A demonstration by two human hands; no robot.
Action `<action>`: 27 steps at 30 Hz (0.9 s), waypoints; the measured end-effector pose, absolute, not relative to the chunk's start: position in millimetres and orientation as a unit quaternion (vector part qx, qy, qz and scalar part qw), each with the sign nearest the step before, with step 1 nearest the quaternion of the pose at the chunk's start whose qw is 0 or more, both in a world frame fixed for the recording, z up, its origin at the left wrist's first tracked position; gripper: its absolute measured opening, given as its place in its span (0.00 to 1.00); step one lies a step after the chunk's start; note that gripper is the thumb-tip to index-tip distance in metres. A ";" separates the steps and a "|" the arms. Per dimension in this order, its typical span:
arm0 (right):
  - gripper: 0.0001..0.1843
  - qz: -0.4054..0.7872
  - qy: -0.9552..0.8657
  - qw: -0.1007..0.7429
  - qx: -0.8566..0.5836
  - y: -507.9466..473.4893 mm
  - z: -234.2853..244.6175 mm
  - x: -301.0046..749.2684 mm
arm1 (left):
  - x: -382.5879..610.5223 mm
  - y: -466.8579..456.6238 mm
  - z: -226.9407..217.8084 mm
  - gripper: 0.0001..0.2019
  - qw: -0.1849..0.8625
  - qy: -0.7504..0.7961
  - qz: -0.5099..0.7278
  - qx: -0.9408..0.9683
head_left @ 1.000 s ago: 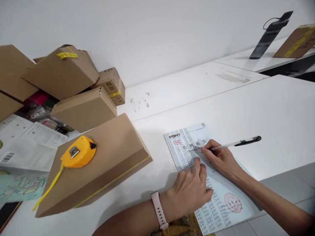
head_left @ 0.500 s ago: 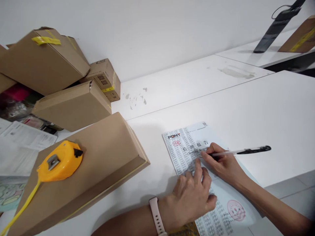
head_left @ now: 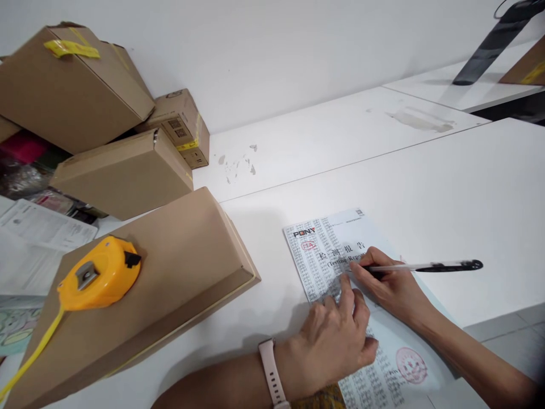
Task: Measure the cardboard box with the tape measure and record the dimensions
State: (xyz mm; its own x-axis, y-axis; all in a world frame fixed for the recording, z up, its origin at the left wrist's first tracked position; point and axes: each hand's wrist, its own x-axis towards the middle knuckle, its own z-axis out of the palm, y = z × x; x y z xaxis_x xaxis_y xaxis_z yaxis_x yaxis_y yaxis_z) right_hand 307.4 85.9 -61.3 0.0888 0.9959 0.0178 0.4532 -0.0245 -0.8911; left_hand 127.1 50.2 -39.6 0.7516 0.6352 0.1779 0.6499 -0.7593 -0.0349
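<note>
Pinching low, the right hand (head_left: 395, 288) is holding a likely light pen (head_left: 446, 266). Half-open, the left hand (head_left: 334, 339) is touching paper (head_left: 347, 221).

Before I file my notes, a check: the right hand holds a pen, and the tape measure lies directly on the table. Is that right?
No: the head view shows the tape measure on a cardboard box, not directly on the table. The right hand holds a pen.

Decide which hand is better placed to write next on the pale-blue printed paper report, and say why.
Probably the right hand: it grips the slim black-ended plastic pen over the report, while the left hand rests there without one.
</note>
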 end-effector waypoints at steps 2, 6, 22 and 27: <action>0.16 0.349 -0.577 0.391 -0.627 85.8 -60.7 307.1 | 127.3 50.8 -39.7 0.29 0.046 -0.343 -0.074 -0.935; 0.16 0.360 -0.572 0.391 -0.625 84.8 -61.0 307.7 | 127.7 51.6 -39.0 0.30 0.045 -0.345 -0.069 -0.935; 0.16 0.363 -0.556 0.392 -0.636 83.6 -61.4 309.9 | 126.0 49.2 -35.5 0.29 0.048 -0.342 -0.038 -0.938; 0.16 0.368 -0.558 0.391 -0.632 83.5 -62.5 310.4 | 125.9 49.8 -35.6 0.30 0.049 -0.340 -0.035 -0.938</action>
